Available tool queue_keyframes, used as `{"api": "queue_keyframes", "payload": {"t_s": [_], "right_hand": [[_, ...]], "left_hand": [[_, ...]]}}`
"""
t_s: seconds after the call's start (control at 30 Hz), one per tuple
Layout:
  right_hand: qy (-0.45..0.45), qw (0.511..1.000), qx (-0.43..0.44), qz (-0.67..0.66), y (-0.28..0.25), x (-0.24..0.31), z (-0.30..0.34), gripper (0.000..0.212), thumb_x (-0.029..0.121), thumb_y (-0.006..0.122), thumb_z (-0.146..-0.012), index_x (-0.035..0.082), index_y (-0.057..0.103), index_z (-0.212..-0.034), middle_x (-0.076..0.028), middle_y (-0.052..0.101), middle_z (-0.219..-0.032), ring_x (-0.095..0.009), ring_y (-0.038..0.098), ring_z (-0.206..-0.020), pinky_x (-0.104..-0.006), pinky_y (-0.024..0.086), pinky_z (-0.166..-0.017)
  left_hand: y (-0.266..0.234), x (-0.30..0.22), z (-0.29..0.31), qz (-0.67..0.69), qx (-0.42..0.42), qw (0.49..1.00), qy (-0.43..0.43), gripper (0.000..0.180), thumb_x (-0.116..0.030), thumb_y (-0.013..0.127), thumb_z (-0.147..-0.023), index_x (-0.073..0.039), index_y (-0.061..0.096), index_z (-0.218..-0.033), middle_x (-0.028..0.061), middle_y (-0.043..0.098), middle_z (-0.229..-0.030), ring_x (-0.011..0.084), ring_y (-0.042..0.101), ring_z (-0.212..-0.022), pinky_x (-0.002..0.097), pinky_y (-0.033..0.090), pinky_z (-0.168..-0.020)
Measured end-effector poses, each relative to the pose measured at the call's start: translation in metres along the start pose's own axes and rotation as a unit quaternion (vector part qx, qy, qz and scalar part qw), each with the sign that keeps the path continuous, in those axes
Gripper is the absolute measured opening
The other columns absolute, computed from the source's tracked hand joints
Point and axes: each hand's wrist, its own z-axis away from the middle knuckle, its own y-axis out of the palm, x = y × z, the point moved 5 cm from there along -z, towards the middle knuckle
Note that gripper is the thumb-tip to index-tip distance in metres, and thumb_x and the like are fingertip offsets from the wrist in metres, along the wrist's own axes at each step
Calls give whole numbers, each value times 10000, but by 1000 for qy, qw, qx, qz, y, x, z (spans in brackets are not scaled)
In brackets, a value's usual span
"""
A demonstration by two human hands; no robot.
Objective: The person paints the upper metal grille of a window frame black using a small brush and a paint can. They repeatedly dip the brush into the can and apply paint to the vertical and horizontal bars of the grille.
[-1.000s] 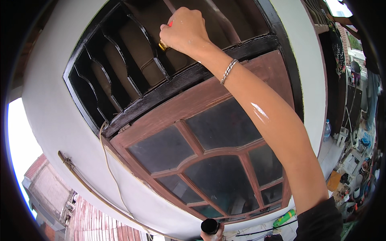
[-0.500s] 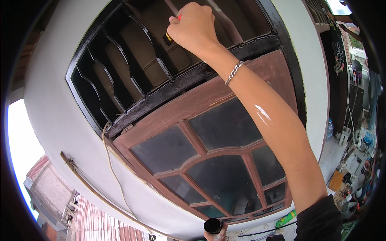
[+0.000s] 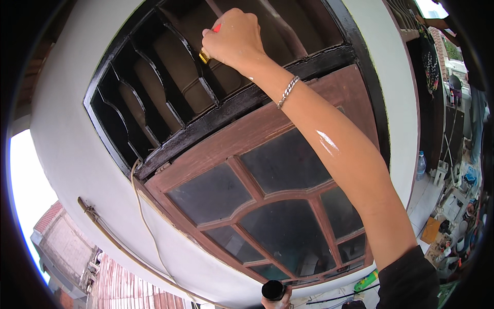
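My right hand (image 3: 234, 40) is raised to the vent slats above the window, its fingers closed round a paintbrush (image 3: 205, 55). A bit of red handle and a yellow-gold ferrule show; the bristles are hard to make out against the dark slats. The left-hand slats (image 3: 167, 77) and the surrounding frame (image 3: 236, 105) are glossy black, while slats to the right (image 3: 283, 28) are brown. Low in the view, my left hand (image 3: 278, 304) is wrapped round a small round container (image 3: 273, 290) with a black top or inside. Most of that hand is out of view.
Below the slats is a brown glazed window sash (image 3: 247, 190) in a white wall (image 3: 67, 103). A pale cable (image 3: 144, 211) and a pole (image 3: 123, 250) run down the left. At lower right lie a green bottle (image 3: 366, 281) and cluttered items (image 3: 458, 221).
My right hand has moved slightly left and down with the paintbrush, whose gold ferrule now catches the light. My left hand and the container have hardly moved.
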Motion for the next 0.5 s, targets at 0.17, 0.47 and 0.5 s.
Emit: {"api": "queue_keyframes", "payload": {"t_s": [0.17,0.47,0.5], "right_hand": [[-7,1000,-2,-30,-12,6,-10,223,126,744,-844,-95,737,-870,-332,713,-915,-448,733,-948,-447,597,-895],[-22,999,-1,-33,-4,5,-17,196,77,730,-822,-118,723,-831,-312,720,-869,-423,750,-905,-436,613,-862],[-26,999,-10,-27,-1,5,-18,193,78,731,-821,-115,726,-833,-312,720,-869,-423,749,-909,-435,615,-859]], "left_hand": [[3,-18,0,5,3,1000,2,293,-140,881,-781,-32,699,-984,23,702,-893,153,646,-792,320,533,-755],[3,-19,1,2,1,1000,6,280,-150,871,-792,-32,703,-983,22,700,-887,150,643,-791,322,532,-756],[3,-17,0,3,4,1000,4,281,-151,873,-792,-32,703,-981,21,699,-886,149,642,-791,322,532,-755]]}}
